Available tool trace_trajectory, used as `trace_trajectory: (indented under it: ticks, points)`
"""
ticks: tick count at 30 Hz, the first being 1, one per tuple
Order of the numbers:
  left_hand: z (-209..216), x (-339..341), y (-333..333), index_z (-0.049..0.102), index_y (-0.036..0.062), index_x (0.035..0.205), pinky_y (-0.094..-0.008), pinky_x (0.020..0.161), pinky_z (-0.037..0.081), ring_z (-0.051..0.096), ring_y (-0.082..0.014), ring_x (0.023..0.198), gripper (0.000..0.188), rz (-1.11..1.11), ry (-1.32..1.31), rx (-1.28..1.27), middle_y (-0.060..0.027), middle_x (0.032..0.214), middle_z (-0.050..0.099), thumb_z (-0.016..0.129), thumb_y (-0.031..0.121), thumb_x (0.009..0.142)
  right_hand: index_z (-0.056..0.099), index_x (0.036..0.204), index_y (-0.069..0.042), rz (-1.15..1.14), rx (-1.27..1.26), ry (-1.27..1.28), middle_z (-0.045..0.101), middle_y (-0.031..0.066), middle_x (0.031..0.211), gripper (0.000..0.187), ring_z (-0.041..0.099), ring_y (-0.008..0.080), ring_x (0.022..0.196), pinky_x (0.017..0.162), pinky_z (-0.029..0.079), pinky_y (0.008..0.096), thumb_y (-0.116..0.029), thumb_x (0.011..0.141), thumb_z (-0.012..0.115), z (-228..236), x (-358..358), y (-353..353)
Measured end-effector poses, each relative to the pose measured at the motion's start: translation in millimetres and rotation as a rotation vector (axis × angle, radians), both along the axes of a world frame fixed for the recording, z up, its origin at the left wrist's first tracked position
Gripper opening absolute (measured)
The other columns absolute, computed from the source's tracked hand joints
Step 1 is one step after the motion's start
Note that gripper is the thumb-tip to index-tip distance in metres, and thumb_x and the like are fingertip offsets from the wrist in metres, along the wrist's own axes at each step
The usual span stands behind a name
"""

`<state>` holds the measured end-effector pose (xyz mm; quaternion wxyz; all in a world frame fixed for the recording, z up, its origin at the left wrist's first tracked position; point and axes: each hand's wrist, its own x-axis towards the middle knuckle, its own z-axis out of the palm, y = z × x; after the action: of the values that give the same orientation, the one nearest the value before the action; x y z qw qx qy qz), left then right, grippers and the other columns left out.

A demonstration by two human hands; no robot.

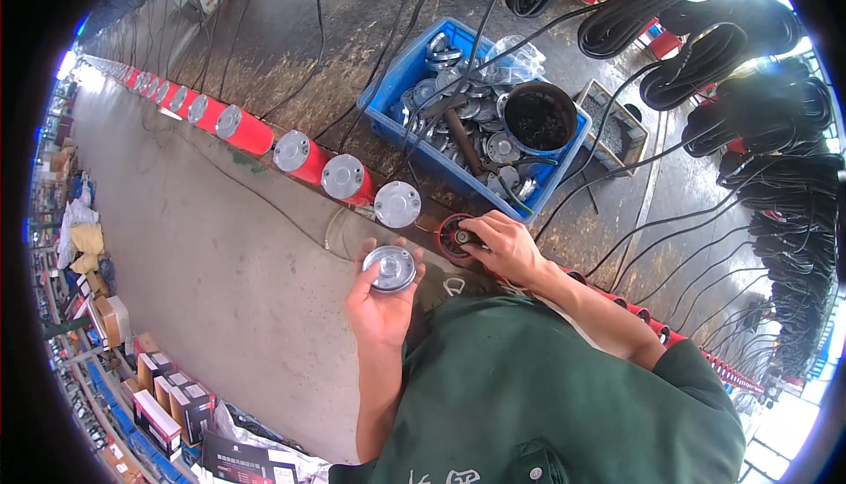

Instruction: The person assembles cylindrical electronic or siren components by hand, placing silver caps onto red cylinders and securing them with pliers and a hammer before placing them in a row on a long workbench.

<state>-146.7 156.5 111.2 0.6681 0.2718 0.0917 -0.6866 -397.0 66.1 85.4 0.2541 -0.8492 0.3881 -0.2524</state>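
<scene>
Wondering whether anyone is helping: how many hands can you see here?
2. The left hand holds a round metal disc; the right hand is at an open red cylinder. I see no others, though some may be hidden.

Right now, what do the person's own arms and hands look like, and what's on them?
The left hand and right hand wear no gloves. The left forearm and right forearm are bare, with no watch visible. The dark green cloth shirt has a short right sleeve; little of the left sleeve shows. White markings sit on its front.
</scene>
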Motion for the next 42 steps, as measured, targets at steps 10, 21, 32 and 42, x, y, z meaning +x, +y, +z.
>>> trace_trajectory:
  ticks: [10,21,32,42]
  points:
    - [0.7,-6.9,-0.5,0.06,0.0117,0.138,-0.0592,0.104,0.053,0.06,-0.0535,0.126,0.038,-0.035,0.0,0.01,-0.0302,0.139,0.06,0.06,0.009,0.1,0.068,0.121,-0.003,0.028,0.016,-0.041,0.073,0.0118,0.103,0.041,0.07,0.0321,0.097,0.084,0.06,0.0416,-0.011,0.084,0.084,-3.6,-1.1,-2.3]
    - [7.9,-24.7,-6.5,0.059,0.0132,0.141,-0.0595,0.107,0.049,0.061,-0.0498,0.129,0.036,-0.168,-0.058,0.004,-0.0267,0.141,0.062,0.054,0.024,0.107,0.068,0.122,-0.006,-0.063,0.033,-0.152,0.072,0.011,0.115,0.051,0.07,0.0323,0.1,0.087,0.06,0.0416,-0.017,0.078,0.089,28.5,0.1,0.8]
    - [16.3,-34.3,-4.0,0.055,0.0025,0.141,-0.0457,0.105,0.052,0.07,-0.0299,0.112,0.044,-0.653,-0.145,0.005,-0.0144,0.125,0.07,0.044,0.037,0.116,0.076,0.105,-0.008,-0.042,0.093,-0.217,0.073,0.0063,0.093,0.029,0.069,0.0286,0.085,0.074,0.058,0.0396,-0.016,0.08,0.087,50.0,-9.7,19.9]
    - [-30.7,-46.6,-31.9,0.046,0.0024,0.152,-0.0433,0.112,0.046,0.059,-0.0322,0.133,0.093,-0.417,-1.65,-0.366,-0.0177,0.145,0.06,0.095,0.022,0.076,0.073,0.126,0.0,-0.222,0.793,-0.105,0.078,0.0131,0.087,0.043,0.073,0.0177,0.076,0.075,0.058,0.0352,-0.021,0.089,0.082,42.6,-22.3,-19.9]
